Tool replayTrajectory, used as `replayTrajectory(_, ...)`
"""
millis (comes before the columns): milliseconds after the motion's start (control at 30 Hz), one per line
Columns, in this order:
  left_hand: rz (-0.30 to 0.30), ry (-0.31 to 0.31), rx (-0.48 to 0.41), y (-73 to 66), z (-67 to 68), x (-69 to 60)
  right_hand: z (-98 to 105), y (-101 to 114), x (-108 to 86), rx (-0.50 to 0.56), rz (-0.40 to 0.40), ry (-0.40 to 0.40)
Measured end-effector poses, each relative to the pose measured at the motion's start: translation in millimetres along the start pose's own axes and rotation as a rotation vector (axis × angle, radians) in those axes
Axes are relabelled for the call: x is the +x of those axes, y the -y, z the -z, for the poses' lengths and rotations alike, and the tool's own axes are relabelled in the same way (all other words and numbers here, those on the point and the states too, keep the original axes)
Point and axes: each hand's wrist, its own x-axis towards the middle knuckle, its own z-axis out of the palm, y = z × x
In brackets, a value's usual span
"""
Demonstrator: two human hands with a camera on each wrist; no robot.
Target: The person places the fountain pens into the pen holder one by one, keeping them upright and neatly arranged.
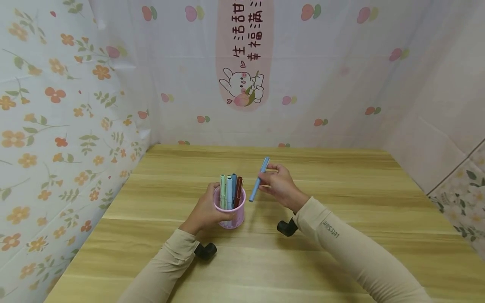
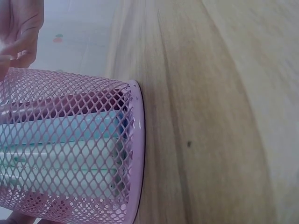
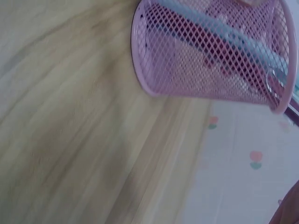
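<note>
My left hand (image 1: 206, 210) grips a pink mesh pen cup (image 1: 238, 218) upright on the table, thumb across its near side. Inside stand several capped pens: a pale green pen (image 1: 222, 189), a light blue pen (image 1: 229, 193), a darker blue pen and a dark red pen (image 1: 238, 189). To the right of the cup, my right hand (image 1: 281, 186) pinches a blue pen (image 1: 256, 187), held tilted above the table with its lower end near the cup's rim. Through the mesh (image 2: 70, 121) in the left wrist view, the pens' lower ends show. The right wrist view barely shows my right hand.
Both hands work over a wood-grain table (image 1: 341, 176). A white cloth with printed flowers (image 1: 54, 94) hangs at the left, and another with a rabbit print (image 1: 242, 86) hangs behind. Black wrist mounts (image 1: 286, 227) sit under both forearms.
</note>
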Motion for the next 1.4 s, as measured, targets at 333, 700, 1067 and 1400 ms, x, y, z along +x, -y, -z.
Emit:
replayTrajectory(333, -0.009, -0.012, -0.008, 0.1, -0.5, -0.3, -16.7, -11.4, -3.2, -0.012, 0.11, -0.102)
replayTrajectory(700, -0.017, 0.002, -0.015, -1.3, 0.2, -0.1, -27.6, -23.4, -10.2, -0.09, 0.277, -0.146)
replayTrajectory(1067, -0.01, -0.01, -0.005, 0.1, -1.7, -1.1, -30.4, -33.6, -17.3, -0.238, 0.378, -0.105)
replayTrajectory(1400, -0.009, -0.004, -0.003, -0.1, -0.9, 0.1, -32.9, -36.5, -20.7, -0.288, 0.413, -0.103)
